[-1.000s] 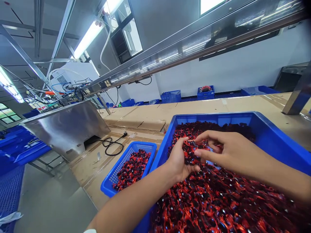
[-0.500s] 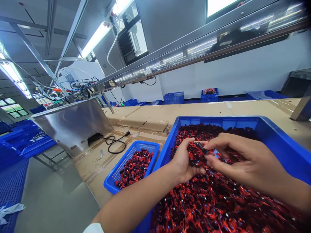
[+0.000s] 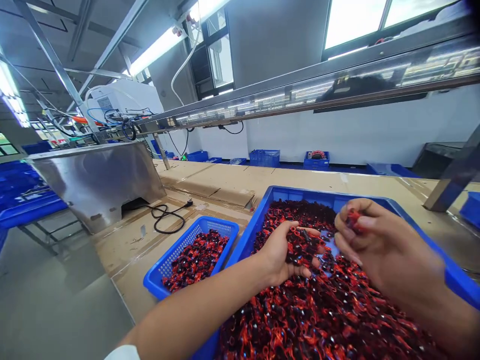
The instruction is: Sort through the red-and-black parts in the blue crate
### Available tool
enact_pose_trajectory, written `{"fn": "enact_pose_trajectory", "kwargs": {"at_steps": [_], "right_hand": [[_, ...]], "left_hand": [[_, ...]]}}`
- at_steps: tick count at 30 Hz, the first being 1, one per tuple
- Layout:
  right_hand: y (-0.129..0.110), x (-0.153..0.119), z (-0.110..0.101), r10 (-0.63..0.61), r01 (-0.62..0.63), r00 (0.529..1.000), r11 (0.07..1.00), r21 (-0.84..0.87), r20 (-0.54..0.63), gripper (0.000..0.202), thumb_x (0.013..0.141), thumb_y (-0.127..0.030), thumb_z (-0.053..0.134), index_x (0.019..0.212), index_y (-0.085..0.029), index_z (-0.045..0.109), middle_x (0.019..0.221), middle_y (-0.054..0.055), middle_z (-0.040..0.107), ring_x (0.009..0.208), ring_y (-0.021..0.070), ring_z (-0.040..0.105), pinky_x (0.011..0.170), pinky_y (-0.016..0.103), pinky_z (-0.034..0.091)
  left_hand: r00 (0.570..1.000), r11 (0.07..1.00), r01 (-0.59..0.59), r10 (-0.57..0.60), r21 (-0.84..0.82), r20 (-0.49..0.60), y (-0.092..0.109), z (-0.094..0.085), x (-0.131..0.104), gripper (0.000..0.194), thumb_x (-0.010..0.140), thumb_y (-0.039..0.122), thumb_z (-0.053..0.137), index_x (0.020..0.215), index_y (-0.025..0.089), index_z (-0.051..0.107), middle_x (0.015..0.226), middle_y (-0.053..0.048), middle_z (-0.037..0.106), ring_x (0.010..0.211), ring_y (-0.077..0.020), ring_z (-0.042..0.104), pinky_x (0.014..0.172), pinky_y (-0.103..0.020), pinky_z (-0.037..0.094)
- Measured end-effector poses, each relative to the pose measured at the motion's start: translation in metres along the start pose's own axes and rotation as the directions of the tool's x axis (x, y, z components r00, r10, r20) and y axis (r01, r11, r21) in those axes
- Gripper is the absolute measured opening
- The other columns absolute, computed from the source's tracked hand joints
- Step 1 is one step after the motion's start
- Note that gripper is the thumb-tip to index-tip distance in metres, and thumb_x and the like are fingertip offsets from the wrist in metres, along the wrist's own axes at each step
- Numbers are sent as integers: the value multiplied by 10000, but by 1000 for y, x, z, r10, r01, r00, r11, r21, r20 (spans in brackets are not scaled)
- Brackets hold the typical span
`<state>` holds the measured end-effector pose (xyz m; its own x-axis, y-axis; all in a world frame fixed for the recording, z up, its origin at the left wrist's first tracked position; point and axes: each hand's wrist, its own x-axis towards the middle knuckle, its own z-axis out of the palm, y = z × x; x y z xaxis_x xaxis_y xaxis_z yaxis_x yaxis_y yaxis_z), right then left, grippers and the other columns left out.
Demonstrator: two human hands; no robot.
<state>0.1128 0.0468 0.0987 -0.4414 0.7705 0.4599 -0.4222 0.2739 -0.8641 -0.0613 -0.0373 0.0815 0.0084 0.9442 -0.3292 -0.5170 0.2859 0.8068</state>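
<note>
Past the far edge of my cardboard-covered tabletop [image 3: 300,176] I see a pale wall [image 3: 292,135], with blue crates [image 3: 264,158] low along its foot. A long metal rail [image 3: 255,102] slants above the tabletop. Higher up, I have windows [image 3: 221,61] in a grey wall [image 3: 277,40] and a lit tube lamp [image 3: 157,50]. Off the tabletop's left edge lies a smooth grey floor [image 3: 67,300]; a steel hopper-like housing [image 3: 105,180] stands at the far left corner.

- Lower right: tub [image 3: 245,244], holding small parts [image 3: 300,325]
- Lower left of centre, beside the tub: basket [image 3: 153,281] (more small parts inside)
- Behind the basket: power cord [image 3: 188,203], on the table [image 3: 213,176]
</note>
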Motion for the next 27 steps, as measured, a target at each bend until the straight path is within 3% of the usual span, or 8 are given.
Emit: {"fn": "enact_pose_trajectory", "kwargs": {"at_steps": [2,5,7,9,11,13,17,27], "right_hand": [[0,11,-4,229,-227,973,957,180,12,257,839,-497,754,818,-259,659,826,47,597,584,175,520,367,289,367],[7,20,-8,439,-439,897,899,-18,47,395,822,-613,792,764,-259,626,666,-12,501,451,116,321,333,271,201],[13,19,-6,405,-366,913,870,-330,54,486,844,-708,810,757,-260,642,588,-33,481,433,112,301,367,277,197],[18,13,-3,235,-132,967,795,-592,100,494,862,-755,797,860,-264,741,597,-11,574,496,162,482,454,299,338],[21,7,0,96,79,977,661,-746,189,460,879,-718,798,1014,-278,811,630,-5,641,571,206,602,544,325,406],[23,3,2,67,184,963,538,-823,260,424,889,-658,807,1094,-287,821,597,-23,624,542,216,611,543,331,374],[28,0,2,109,261,937,420,-869,333,369,924,-556,794,1148,-263,794,596,-31,627,534,224,637,534,324,352],[30,-7,12,147,210,950,351,-912,275,228,999,-477,644,1016,-251,618,599,-20,641,538,221,643,522,310,313]], "left_hand": [[1000,999,17,-17,38,-4,-1,2,-1,573,1109,478,331,1286,137,756,980,-169,754,587,-167,625,435,-217,492],[999,997,39,-39,65,0,-2,4,-1,577,1110,470,305,1287,142,745,1075,-191,759,627,-171,630,453,-217,484],[999,996,40,-40,82,-5,-3,5,0,579,1107,482,308,1269,144,748,1132,-202,754,659,-175,641,462,-218,481],[999,993,37,-36,112,-15,-6,5,2,579,1098,485,318,1224,138,764,1133,-204,748,663,-178,636,459,-226,479],[1000,988,20,-17,151,-26,-9,5,4,558,1088,468,339,1195,141,779,1078,-190,741,658,-186,634,457,-235,486],[999,984,20,-13,176,-39,-11,7,5,540,1085,446,338,1181,156,783,987,-162,723,657,-200,642,455,-240,497],[995,985,60,-46,161,-87,-14,12,4,532,1099,429,309,1094,162,770,844,-99,633,636,-197,626,435,-236,508],[986,993,28,-8,118,-164,-19,11,3,381,1085,420,406,1145,210,718,851,-39,577,621,-188,587,423,-269,548]]}}
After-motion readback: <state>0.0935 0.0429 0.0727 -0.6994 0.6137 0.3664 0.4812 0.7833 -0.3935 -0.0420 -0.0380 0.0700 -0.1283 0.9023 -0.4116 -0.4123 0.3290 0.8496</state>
